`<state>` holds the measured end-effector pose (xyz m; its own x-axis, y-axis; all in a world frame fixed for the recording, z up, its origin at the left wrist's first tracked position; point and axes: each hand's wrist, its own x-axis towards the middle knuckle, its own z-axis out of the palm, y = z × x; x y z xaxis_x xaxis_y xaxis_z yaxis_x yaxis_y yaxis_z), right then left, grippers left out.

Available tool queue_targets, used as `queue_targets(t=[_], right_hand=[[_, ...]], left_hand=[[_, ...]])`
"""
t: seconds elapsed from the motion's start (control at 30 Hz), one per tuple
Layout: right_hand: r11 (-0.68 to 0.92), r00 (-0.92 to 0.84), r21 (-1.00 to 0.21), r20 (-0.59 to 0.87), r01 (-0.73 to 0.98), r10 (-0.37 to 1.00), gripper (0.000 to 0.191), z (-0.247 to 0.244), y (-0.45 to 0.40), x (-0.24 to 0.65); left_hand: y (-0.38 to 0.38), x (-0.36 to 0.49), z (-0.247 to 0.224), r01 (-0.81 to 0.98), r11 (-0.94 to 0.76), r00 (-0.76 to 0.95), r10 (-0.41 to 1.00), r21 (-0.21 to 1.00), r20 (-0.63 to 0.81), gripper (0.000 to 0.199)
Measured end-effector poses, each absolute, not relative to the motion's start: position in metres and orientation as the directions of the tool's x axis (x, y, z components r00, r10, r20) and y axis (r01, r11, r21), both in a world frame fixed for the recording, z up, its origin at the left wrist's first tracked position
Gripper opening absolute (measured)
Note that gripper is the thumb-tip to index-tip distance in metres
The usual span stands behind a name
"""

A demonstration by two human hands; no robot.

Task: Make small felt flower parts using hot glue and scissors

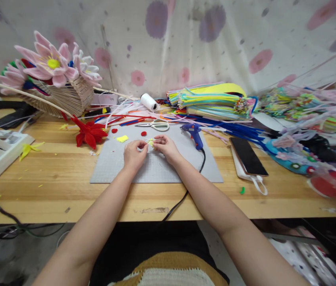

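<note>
Above the grey cutting mat [111, 171], my left hand [134, 154] and my right hand [168, 149] meet with fingertips pinched. Between them is a small yellow piece with thin pale strands [151, 141], too small to make out fully. Both hands are closed on it. Just beyond them lie a red disc [143, 134] and scissors with pale handles [159, 126]. A yellow scrap [122, 138] sits left of my left hand. To the right of my right hand, a blue glue gun [194, 134] rests on the mat, its black cord trailing toward the table's front edge.
A red fuzzy flower [89, 133] lies left of the mat, near a basket [66, 97] with pink flowers. White thread spool [149, 102] and bundled pipe cleaners [212, 101] line the back. A phone [249, 156] is at right; a power strip [4, 155] at left.
</note>
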<state>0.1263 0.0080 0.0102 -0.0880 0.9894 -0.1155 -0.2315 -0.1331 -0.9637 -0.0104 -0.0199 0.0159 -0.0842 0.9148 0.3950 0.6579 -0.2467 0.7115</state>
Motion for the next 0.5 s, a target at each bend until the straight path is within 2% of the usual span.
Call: queue_targets(t=[0.5], right_hand=[[-0.169,-0.089,-0.930,-0.148,-0.327,0.985,0.031,0.0133,0.0052,0.1216]], left_hand=[[-0.0183,-0.0099,0.0125,0.630,-0.201,-0.110,0.933,0.750,0.342,0.012]])
